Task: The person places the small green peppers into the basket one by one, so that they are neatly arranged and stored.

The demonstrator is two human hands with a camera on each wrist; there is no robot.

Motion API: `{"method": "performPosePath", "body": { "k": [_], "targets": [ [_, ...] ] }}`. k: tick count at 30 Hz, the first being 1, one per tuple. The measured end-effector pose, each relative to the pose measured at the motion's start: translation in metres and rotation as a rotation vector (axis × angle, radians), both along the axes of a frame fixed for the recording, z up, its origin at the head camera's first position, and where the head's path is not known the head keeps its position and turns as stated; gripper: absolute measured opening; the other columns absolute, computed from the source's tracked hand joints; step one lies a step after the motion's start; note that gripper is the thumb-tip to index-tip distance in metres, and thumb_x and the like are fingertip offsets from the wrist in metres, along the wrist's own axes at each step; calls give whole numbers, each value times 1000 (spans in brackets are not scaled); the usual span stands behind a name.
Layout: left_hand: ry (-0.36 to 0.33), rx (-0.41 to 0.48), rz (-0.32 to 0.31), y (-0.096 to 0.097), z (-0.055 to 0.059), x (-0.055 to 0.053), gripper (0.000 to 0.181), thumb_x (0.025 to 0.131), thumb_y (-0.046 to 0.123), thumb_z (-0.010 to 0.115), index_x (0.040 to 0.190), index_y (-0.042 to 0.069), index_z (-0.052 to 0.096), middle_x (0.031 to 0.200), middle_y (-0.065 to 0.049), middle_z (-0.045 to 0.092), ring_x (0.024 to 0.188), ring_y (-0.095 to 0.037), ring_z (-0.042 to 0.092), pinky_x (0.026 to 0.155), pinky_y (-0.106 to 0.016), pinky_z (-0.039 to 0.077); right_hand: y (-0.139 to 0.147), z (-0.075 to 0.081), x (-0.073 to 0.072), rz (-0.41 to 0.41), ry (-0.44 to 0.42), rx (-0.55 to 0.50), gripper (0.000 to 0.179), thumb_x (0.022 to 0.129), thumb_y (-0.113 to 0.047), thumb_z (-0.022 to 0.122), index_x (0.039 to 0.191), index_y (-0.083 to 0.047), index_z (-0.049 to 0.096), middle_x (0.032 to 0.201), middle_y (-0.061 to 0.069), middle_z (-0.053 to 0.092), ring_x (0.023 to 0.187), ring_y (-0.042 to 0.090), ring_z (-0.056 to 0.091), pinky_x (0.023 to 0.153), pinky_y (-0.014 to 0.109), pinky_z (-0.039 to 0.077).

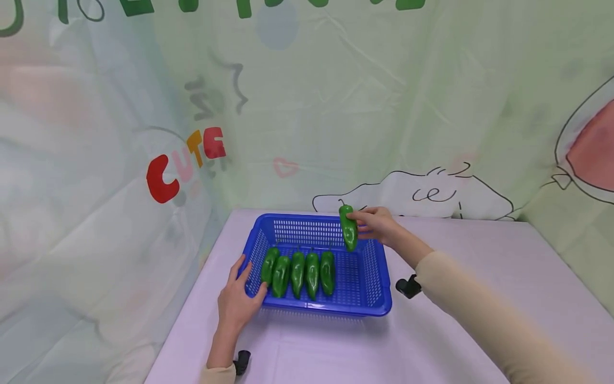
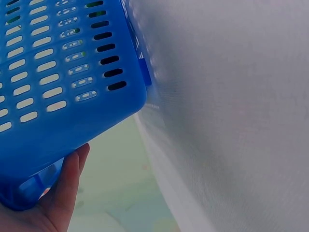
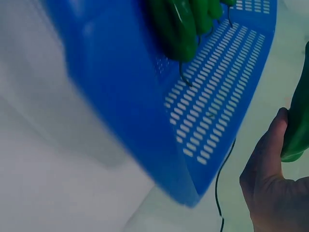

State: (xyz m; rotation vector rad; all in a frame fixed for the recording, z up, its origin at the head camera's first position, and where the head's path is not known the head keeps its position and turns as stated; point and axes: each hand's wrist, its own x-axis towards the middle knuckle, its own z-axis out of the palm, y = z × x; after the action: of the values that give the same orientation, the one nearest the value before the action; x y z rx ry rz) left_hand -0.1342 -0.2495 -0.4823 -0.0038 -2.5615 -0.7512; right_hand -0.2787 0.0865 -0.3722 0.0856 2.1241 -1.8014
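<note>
My right hand [image 1: 379,225] pinches a glossy green chili pepper [image 1: 348,232] above the back right part of a blue plastic basket [image 1: 331,309]. The pepper hangs nearly upright, its curved stem on top. In the right wrist view the thumb side of the right hand [image 3: 270,193] lies against the pepper [image 3: 297,125], partly cut off by the frame. Several more green chili peppers [image 1: 297,273] lie side by side in the basket's left half, stems toward the back. My left hand [image 1: 237,303] grips the basket's front left corner by the rim, also visible in the left wrist view [image 2: 63,193].
The basket stands on a pale cloth-covered table [image 1: 460,261]. A printed curtain [image 1: 307,128] rises behind and to the left. Black devices show at each wrist, one by the right forearm [image 1: 409,287] and one by the left [image 1: 242,361].
</note>
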Motion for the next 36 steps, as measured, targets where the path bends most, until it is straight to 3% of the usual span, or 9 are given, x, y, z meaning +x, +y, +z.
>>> {"method": "performPosePath", "body": {
  "k": [7, 14, 20, 27, 36],
  "targets": [
    [-11, -3, 6, -1, 0, -1, 66, 83, 36, 70, 137, -1, 56, 153, -10, 40, 75, -27, 65, 68, -43, 54, -25, -19, -2, -13, -28, -10, 60, 93, -20, 66, 139, 11, 43, 120, 23, 52, 98, 29, 64, 83, 39, 56],
    [-9, -3, 11, -2, 0, 0, 67, 83, 35, 71, 136, -2, 57, 153, -10, 40, 73, -27, 64, 67, -44, 54, -33, -34, -2, -25, -112, 19, 61, 90, -17, 69, 138, 11, 42, 111, 18, 52, 87, 24, 64, 81, 39, 57],
    [8, 0, 9, -2, -1, 0, 67, 81, 35, 72, 136, -1, 58, 153, -9, 41, 82, -33, 67, 71, -47, 54, -35, -38, 1, -11, -111, 84, 57, 88, -15, 71, 133, 9, 46, 113, 21, 53, 95, 32, 65, 79, 41, 58],
    [25, 2, 8, -5, 1, -1, 66, 81, 33, 72, 135, -2, 58, 152, -9, 41, 70, -28, 64, 64, -44, 53, -33, -44, 7, 22, -155, 151, 42, 87, -14, 72, 118, 8, 53, 115, 27, 55, 109, 44, 62, 88, 49, 54],
    [-10, -4, -11, -3, 1, 0, 67, 83, 36, 70, 137, -2, 56, 153, -11, 39, 68, -27, 63, 63, -43, 53, -37, -52, 8, 30, -168, 363, 49, 89, -3, 67, 128, 16, 43, 117, 35, 59, 103, 44, 65, 80, 52, 56]
  ]
}}
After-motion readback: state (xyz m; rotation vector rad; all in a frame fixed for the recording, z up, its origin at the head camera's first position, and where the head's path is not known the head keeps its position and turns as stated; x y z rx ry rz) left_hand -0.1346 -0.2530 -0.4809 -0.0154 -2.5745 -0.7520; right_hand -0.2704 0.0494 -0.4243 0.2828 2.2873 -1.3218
